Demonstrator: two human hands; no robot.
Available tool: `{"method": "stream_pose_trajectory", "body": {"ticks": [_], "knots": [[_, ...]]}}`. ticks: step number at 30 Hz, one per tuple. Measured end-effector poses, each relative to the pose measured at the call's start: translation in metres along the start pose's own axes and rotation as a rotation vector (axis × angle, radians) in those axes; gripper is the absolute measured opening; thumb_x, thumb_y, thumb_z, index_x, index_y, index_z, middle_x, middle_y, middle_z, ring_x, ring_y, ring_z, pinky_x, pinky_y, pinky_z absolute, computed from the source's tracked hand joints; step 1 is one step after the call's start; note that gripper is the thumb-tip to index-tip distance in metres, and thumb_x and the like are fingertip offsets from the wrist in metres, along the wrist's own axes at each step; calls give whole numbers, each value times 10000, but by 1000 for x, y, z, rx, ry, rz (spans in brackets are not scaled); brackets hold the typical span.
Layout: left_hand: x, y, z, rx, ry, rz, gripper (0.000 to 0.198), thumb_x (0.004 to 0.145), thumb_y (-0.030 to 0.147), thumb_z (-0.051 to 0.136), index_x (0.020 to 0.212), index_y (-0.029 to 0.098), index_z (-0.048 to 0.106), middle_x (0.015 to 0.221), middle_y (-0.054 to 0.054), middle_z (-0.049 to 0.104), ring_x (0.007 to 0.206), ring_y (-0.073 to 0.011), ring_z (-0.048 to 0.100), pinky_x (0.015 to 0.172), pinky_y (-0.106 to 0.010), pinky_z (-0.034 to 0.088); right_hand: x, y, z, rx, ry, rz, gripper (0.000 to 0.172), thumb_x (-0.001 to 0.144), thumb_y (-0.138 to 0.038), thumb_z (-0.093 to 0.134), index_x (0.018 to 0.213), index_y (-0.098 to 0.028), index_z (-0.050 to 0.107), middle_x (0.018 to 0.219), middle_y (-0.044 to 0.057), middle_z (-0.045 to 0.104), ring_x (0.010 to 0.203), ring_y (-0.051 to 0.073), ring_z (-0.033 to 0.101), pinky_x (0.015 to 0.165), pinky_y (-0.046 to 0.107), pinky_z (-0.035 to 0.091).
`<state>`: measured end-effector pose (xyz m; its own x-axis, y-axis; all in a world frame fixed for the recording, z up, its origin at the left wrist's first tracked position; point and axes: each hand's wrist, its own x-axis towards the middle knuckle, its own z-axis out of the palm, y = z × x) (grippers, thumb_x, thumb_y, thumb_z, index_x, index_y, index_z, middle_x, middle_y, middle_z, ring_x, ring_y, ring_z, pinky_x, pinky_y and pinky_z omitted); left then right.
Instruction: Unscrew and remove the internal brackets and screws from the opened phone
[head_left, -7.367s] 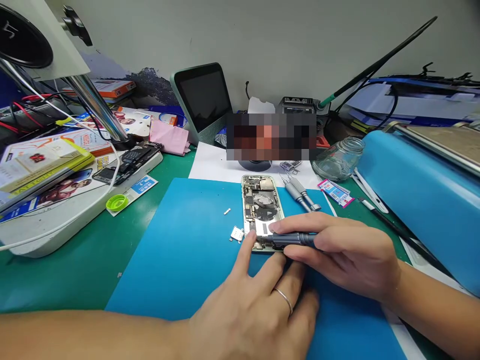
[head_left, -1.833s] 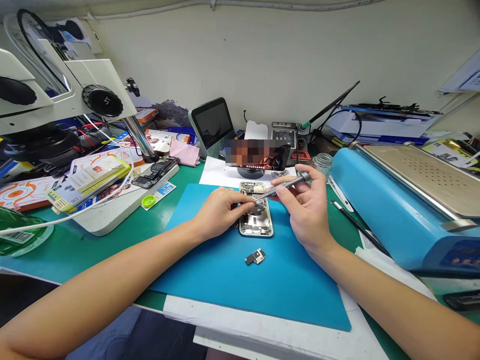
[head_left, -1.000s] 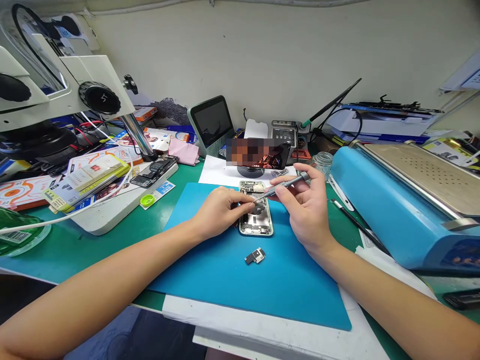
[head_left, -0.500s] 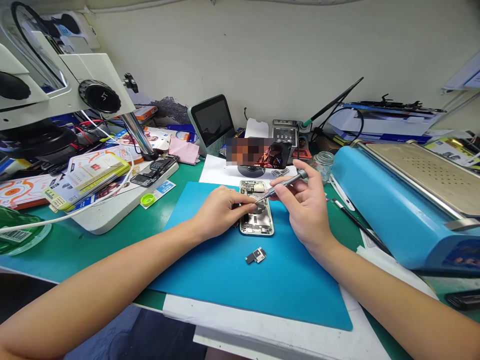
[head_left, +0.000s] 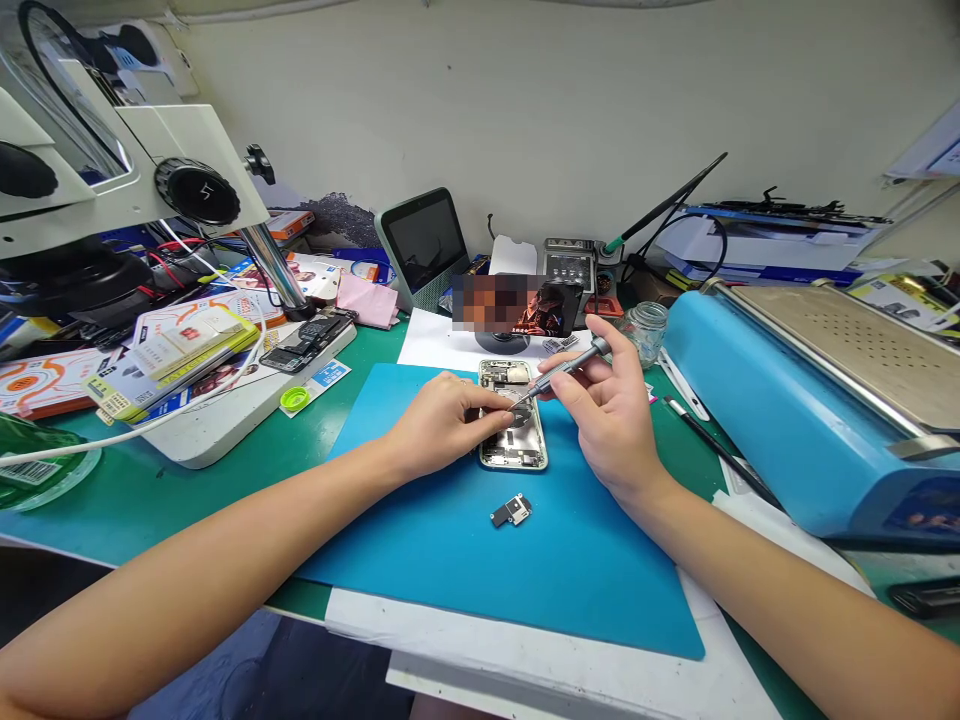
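Note:
An opened phone with its inner parts bare lies upright on the blue mat. My right hand is closed around a grey screwdriver, its shaft slanting down to the left over the phone. At the shaft's tip, the thumb and forefinger of my left hand are pinched together above the phone's left side. What sits between those fingertips is too small to make out. Nearer to me on the mat lies a small black and silver circuit board piece, touched by neither hand.
A lit phone screen stands behind the mat, beside a smart display. On the left are a microscope, stacked boxes and another opened phone. A blue machine and glass jar are right.
Both hands stay almost where they were over the opened phone. The screwdriver has shifted very slightly in my right hand, and the picture on the lit screen differs a little.

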<state>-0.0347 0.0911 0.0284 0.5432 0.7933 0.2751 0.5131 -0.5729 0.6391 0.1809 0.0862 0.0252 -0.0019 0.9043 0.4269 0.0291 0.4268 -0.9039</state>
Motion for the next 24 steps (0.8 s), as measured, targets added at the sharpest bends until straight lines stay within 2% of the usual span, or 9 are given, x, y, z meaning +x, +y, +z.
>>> {"method": "stream_pose_trajectory", "body": {"ticks": [24], "knots": [[0, -1, 0, -3, -53, -43, 231, 1071, 400, 675, 1072, 172, 715, 988, -23, 729, 808, -154, 700, 775, -338, 624, -1, 0, -1, -42, -15, -24, 554, 967, -200, 661, 1463, -285, 430, 1026, 26, 751, 914, 181, 741, 789, 344, 642]]}}
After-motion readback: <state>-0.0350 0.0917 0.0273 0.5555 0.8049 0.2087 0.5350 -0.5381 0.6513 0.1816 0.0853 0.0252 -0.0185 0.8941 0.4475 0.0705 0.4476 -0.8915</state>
